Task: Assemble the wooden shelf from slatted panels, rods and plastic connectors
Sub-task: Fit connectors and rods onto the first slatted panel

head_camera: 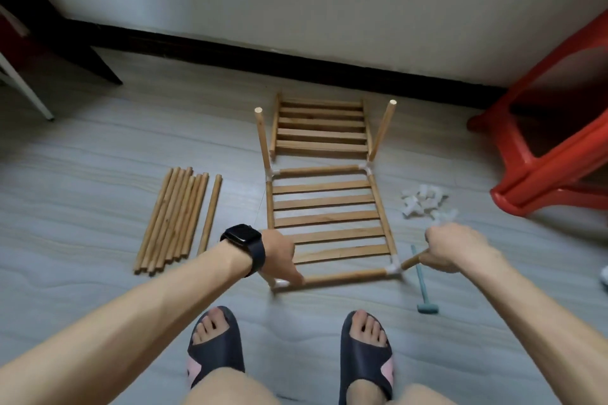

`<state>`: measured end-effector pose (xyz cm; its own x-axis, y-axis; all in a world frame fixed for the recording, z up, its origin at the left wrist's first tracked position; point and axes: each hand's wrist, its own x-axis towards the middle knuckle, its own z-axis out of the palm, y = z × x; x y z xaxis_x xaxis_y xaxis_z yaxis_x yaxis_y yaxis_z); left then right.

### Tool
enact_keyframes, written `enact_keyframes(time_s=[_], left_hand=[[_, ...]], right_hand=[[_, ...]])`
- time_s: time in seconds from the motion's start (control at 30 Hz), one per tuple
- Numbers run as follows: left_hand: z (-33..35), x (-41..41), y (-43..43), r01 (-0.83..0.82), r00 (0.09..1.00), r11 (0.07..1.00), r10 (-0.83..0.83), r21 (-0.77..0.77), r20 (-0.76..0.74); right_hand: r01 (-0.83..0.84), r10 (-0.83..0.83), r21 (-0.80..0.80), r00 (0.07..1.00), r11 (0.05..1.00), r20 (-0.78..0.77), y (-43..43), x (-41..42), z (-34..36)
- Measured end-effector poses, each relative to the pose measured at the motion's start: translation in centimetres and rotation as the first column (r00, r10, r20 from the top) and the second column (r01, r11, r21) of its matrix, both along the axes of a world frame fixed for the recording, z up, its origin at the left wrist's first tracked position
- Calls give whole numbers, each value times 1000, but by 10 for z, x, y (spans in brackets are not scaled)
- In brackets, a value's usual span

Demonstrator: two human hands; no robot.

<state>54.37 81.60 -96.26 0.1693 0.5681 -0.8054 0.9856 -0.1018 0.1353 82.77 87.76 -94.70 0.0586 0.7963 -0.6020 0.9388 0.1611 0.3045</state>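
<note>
Rod-fitting step: frame (329,217) flat on floor (98,158). Right hand (450,250) grips rod (413,260), tip at near-right connector (393,268). Left hand (279,253) steadies near-left corner, its grip unclear. Next, likely: push rod straight into socket, keep frame from sliding.

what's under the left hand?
The left hand covers the framed panel's near-left corner. A white connector peeks out below; slat ends and the side-rod joint are hidden.
</note>
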Motion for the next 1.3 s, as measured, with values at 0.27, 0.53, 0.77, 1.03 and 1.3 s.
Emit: enact_keyframes(time_s=[0.27,0.53,0.77,1.03,1.3], left_hand=[[-12,-41,-32,115,949,985,-71,126,-307],[-34,-43,-35,122,953,972,-59,200,-297],[-38,-49,-19,31,962,984,18,177,-273],[-32,-53,-14,-55,966,980,101,193,-238],[-30,-47,-7,-72,977,995,85,69,-198]], right_hand=[[-357,358,-49,934,933,13,-42,-23,-16],[-257,262,72,962,964,-71,-44,-44,-38],[-122,127,58,986,991,-109,-35,-52,-35],[-83,89,63,991,995,-95,-32,-59,-22],[68,-194,-276,866,959,-461,-28,-32,-29]])
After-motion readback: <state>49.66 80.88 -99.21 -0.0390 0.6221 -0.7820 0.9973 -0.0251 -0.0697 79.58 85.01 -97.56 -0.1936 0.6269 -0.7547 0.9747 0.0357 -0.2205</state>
